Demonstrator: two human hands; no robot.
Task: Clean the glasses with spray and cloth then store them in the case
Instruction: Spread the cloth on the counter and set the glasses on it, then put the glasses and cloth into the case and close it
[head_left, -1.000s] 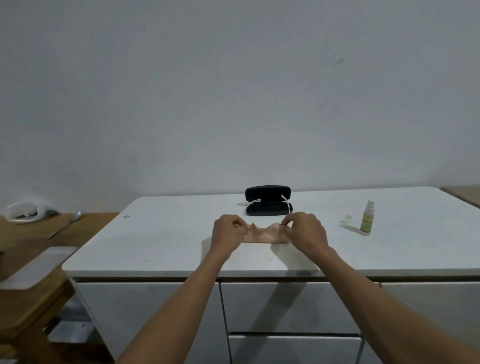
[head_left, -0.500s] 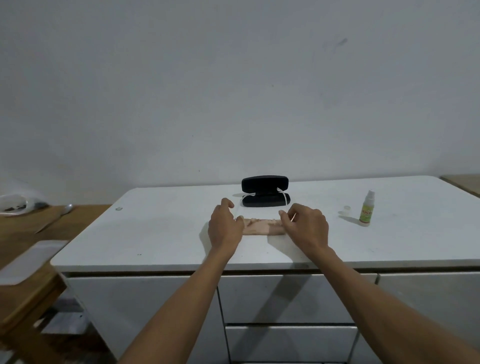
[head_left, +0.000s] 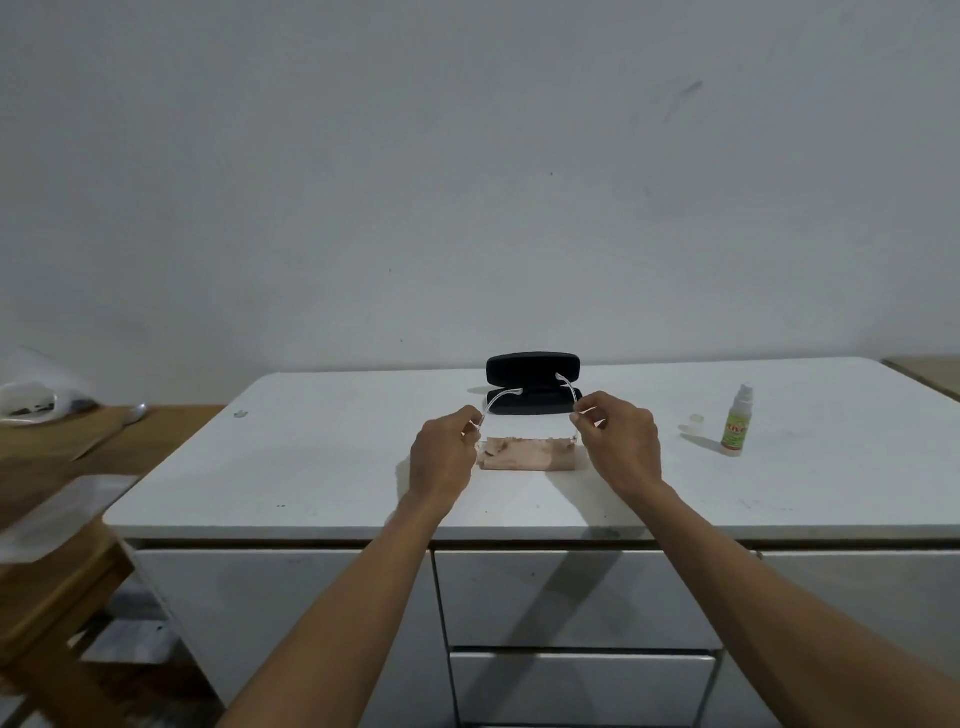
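Observation:
The clear-framed glasses (head_left: 501, 396) stand with temples unfolded, pointing away from me toward the case. My left hand (head_left: 444, 457) pinches the left temple near its hinge, and my right hand (head_left: 618, 441) pinches the right temple. The glasses' front sits just over the far edge of a folded pinkish cloth (head_left: 527, 456) that lies flat on the white counter (head_left: 322, 467). Directly behind stands the black case (head_left: 532, 366), open with its lid upright. A small green-labelled spray bottle (head_left: 736, 423) stands to the right, its clear cap (head_left: 693, 422) off beside it.
Left of the counter is a lower wooden table (head_left: 78, 447) with a spoon (head_left: 132, 414) and a plastic bag (head_left: 31, 405). White drawers (head_left: 571, 597) run below the counter's front edge. A plain wall rises close behind the case.
Both hands have left the cloth, which now lies folded flat, and have risen to pinch the temples of the glasses.

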